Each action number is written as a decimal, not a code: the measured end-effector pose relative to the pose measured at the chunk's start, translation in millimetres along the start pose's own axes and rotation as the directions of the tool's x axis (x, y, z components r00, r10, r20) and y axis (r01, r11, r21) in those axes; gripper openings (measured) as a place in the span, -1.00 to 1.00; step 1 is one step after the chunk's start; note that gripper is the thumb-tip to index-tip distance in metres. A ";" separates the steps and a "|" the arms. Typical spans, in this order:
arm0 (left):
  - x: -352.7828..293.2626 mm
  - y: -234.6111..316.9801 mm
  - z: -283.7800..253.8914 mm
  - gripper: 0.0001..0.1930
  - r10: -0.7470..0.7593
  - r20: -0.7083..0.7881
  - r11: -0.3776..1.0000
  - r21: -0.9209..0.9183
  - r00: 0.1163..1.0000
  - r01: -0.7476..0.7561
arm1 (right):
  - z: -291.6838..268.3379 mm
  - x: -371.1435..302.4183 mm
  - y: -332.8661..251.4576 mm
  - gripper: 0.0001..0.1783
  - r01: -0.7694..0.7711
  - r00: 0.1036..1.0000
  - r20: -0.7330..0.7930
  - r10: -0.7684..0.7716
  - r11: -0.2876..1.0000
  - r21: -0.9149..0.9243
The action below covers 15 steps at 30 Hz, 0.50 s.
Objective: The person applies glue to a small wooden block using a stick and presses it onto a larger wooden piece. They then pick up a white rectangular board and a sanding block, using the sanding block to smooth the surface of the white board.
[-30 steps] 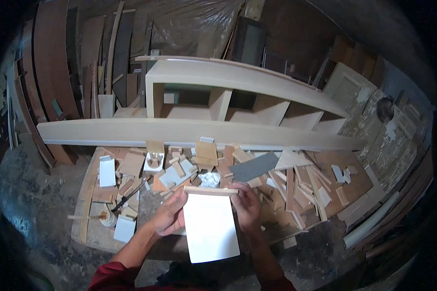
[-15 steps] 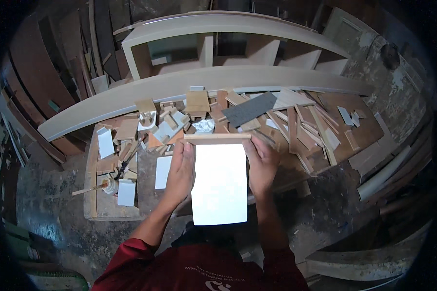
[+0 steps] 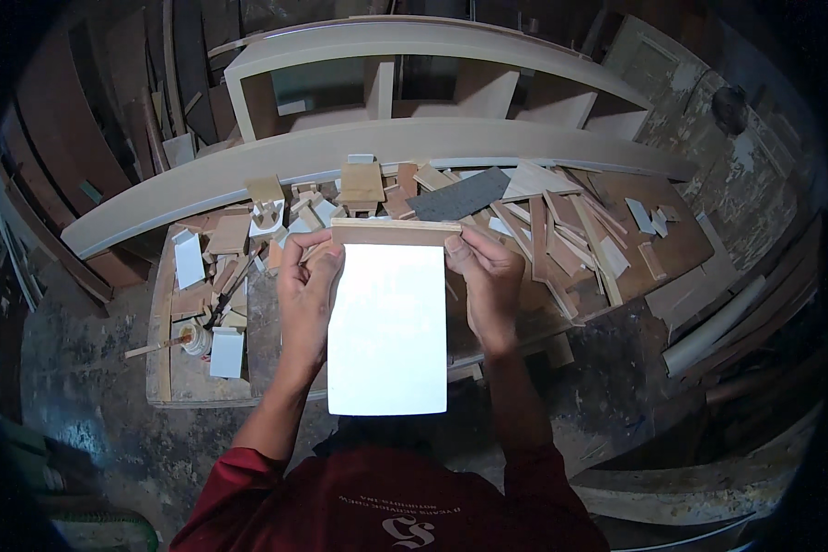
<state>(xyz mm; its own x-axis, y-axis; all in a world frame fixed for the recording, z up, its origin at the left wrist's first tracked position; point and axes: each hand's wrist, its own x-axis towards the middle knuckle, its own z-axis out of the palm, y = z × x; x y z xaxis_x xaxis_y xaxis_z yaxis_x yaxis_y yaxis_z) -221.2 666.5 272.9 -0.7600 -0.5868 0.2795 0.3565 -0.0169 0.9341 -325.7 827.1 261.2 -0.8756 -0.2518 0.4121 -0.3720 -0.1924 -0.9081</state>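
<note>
Between my hands is a white rectangular panel (image 3: 388, 331), bright under the light, with a wooden strip (image 3: 396, 234) standing across its far edge. My left hand (image 3: 308, 276) pinches the strip's left end, thumb on the near face and fingers behind. At the right end, my right hand (image 3: 489, 281) grips the strip the same way. Whether the strip is fixed to the panel I cannot tell. The panel hangs toward my body, above the table's near edge. Past my hands lie offcuts and a dark grey board (image 3: 460, 193).
A cluttered workbench (image 3: 276, 363) holds a white jar (image 3: 195, 339) with a brush in it and small white panels (image 3: 226, 352). Wood strips (image 3: 598, 248) are piled on the right. Behind stands a long wooden frame (image 3: 386, 138) with compartments. Boards lean at the left.
Both hands have shifted slightly left and away from me with the panel. The strip's near face now shows more broadly, and my view has shifted a little.
</note>
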 end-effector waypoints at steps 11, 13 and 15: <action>27.6 0.6 -33.1 -0.66 0.024 -0.131 1.000 0.017 0.991 -0.022 | 39.6 24.7 11.8 -0.74 0.090 0.995 0.044 -0.092 0.995 0.031; 33.2 0.2 -41.3 -0.66 0.012 -0.137 1.000 -0.003 0.990 -0.013 | 49.9 29.6 16.4 -0.75 0.139 0.989 0.046 -0.139 0.990 0.008; 39.8 -3.8 -52.9 -0.66 0.016 -0.154 1.000 -0.003 0.988 -0.017 | 64.2 33.8 21.1 -0.75 0.187 0.981 0.048 -0.187 0.982 0.005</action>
<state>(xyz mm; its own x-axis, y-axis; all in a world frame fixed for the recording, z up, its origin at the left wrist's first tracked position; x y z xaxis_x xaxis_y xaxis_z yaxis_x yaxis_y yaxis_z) -224.1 600.4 268.8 -0.6611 -0.7049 0.2570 0.3708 -0.0091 0.9287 -343.3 753.7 260.7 -0.7747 -0.2563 0.5781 -0.5281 -0.2407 -0.8144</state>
